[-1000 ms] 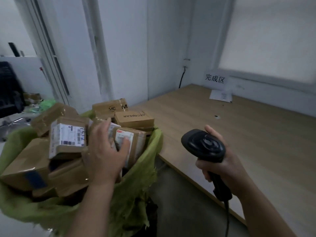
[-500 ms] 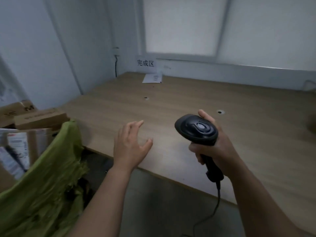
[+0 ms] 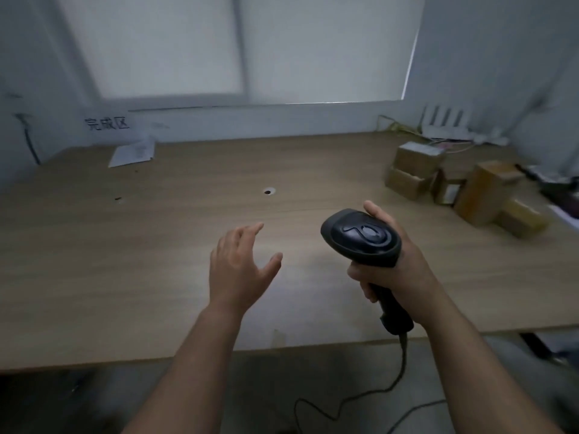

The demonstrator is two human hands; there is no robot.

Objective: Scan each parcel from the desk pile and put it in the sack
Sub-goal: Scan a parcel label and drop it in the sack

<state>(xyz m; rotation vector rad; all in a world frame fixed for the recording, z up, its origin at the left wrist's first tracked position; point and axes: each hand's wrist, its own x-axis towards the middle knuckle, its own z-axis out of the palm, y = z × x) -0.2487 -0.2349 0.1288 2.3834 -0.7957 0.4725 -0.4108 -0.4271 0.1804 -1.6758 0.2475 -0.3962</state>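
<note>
Several brown cardboard parcels [image 3: 463,186] lie in a small pile at the far right of the wooden desk [image 3: 156,245]. My right hand [image 3: 398,264] grips the handle of a black barcode scanner [image 3: 363,238], held upright over the desk's front middle. To its left my left hand [image 3: 241,267] hovers above the desk with fingers spread and holds nothing. The sack is out of view.
A white sheet of paper [image 3: 133,153] lies at the desk's back left, below a wall label [image 3: 106,123]. A white router [image 3: 445,125] and cables sit at the back right corner. The scanner's cord [image 3: 360,399] hangs down to the floor in front of the desk.
The view has swung right, from the green sack of parcels to the desk. My left hand left the parcels in the sack and now hovers empty over the desk. The parcel pile has come into view.
</note>
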